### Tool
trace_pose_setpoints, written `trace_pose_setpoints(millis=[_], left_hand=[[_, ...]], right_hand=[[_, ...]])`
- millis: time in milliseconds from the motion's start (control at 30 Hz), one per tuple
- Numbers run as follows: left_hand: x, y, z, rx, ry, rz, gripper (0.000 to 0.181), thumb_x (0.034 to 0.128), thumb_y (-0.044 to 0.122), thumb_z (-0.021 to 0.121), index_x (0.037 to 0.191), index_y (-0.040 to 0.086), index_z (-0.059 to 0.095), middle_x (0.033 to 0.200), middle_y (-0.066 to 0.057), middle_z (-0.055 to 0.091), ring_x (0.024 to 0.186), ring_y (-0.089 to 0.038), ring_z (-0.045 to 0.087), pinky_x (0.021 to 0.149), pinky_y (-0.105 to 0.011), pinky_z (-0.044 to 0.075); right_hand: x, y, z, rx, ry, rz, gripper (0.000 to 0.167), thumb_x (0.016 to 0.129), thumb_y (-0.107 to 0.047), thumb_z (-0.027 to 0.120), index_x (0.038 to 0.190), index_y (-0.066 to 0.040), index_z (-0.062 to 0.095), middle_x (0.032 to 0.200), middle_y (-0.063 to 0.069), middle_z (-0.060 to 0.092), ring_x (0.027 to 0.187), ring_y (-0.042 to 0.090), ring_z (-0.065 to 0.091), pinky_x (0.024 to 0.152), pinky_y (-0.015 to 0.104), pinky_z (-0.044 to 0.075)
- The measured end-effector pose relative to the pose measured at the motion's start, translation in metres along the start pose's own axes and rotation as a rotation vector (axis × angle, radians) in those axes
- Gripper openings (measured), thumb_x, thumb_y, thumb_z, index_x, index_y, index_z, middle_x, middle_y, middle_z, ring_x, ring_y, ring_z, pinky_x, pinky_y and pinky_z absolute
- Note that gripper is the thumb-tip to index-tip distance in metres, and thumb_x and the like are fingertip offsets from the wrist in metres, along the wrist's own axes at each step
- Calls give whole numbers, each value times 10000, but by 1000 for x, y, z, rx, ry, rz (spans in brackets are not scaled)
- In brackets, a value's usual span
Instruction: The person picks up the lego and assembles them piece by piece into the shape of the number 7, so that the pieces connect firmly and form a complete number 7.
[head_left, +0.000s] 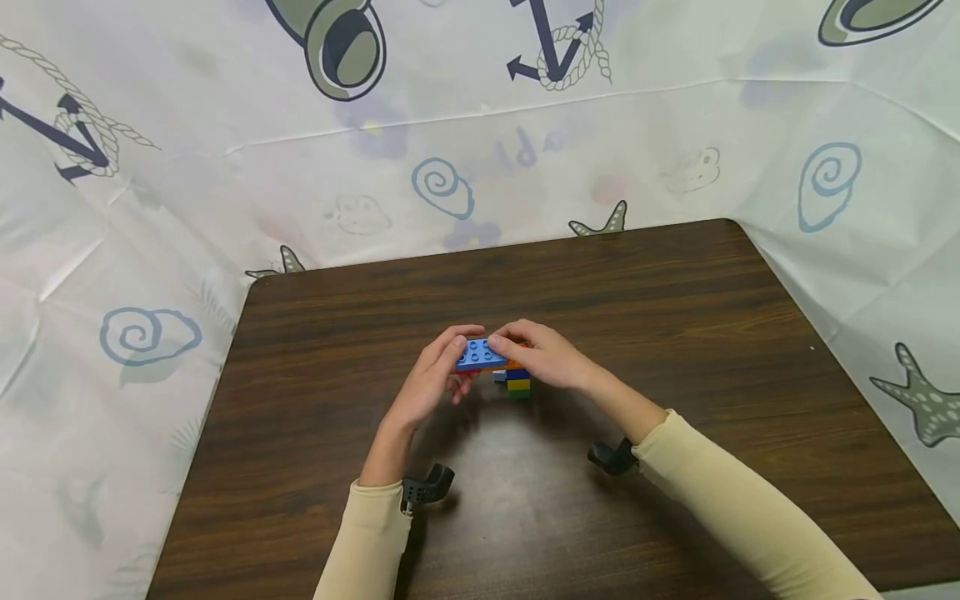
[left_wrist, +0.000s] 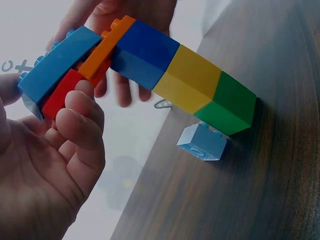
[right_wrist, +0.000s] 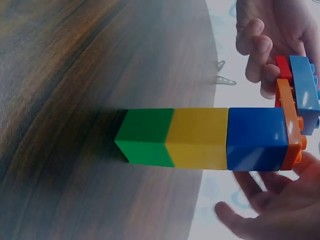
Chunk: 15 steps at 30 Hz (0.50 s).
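Note:
A tower of toy building bricks stands on the table, with a green brick (right_wrist: 145,137) lowest, then a yellow brick (right_wrist: 197,137), a dark blue brick (right_wrist: 256,137) and a thin orange brick (right_wrist: 289,125) across the top. A long light blue brick (head_left: 480,353) overlaps the orange one, with a red brick (left_wrist: 62,94) beneath its left part. My left hand (head_left: 426,379) pinches the light blue and red bricks, curled fingertips against the red. Over the tower's top, my right hand (head_left: 551,358) has its thumb at the light blue brick's right end; its loose fingers hang behind the tower.
A small pale blue brick (left_wrist: 202,141) lies on the table beside the tower's foot. The dark wooden table (head_left: 637,300) backs onto a white printed cloth (head_left: 285,192). Black wrist mounts (head_left: 429,485) stick out from both sleeves.

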<state>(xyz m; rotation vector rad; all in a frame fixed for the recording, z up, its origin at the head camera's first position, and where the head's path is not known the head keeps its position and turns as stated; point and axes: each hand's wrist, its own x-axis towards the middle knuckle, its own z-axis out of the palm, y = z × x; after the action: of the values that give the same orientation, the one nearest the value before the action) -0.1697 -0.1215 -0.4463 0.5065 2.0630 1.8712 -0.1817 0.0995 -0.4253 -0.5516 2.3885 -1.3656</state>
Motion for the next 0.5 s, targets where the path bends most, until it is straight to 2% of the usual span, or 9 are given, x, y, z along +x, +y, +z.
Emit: trace_pose_setpoints(millis=[100, 300, 400, 500], left_hand=[[0, 2, 1, -9, -2, -3, 461, 1080, 361, 328, 1393, 58, 476, 868, -291, 551, 584, -260, 498, 443, -311, 436], [2, 3, 1, -45, -12, 1, 434, 1091, 301, 287, 1409, 62, 460, 896, -342, 541, 591, -343, 486, 440, -328, 435], [2, 3, 1, -45, -12, 4, 426, 1090, 295, 297, 1409, 65, 461, 898, -340, 535, 591, -363, 484, 441, -323, 439], [2, 3, 1, -33, -1, 3, 424, 1085, 327, 314, 1393, 85, 478, 891, -319, 537, 585, -338, 491, 446, -306, 445]], right_hand=[[-2, -2, -1, -41, 32, -7, 448, 1008, -426, 507, 1247, -69, 636, 1150, 66, 612, 1002, 240, 554, 865, 383, 492], [-3, -5, -3, -35, 45, -20, 419, 1000, -410, 534, 1235, -80, 642, 1161, 60, 616, 1031, 240, 552, 894, 412, 486], [-3, -4, -3, -39, 66, -115, 380, 957, -359, 633, 1241, -108, 645, 1214, 39, 602, 1068, 223, 546, 912, 431, 485], [-2, -3, -2, -89, 98, -234, 392, 893, -320, 730, 1222, -117, 670, 1220, 23, 595, 1048, 195, 548, 860, 391, 504]])
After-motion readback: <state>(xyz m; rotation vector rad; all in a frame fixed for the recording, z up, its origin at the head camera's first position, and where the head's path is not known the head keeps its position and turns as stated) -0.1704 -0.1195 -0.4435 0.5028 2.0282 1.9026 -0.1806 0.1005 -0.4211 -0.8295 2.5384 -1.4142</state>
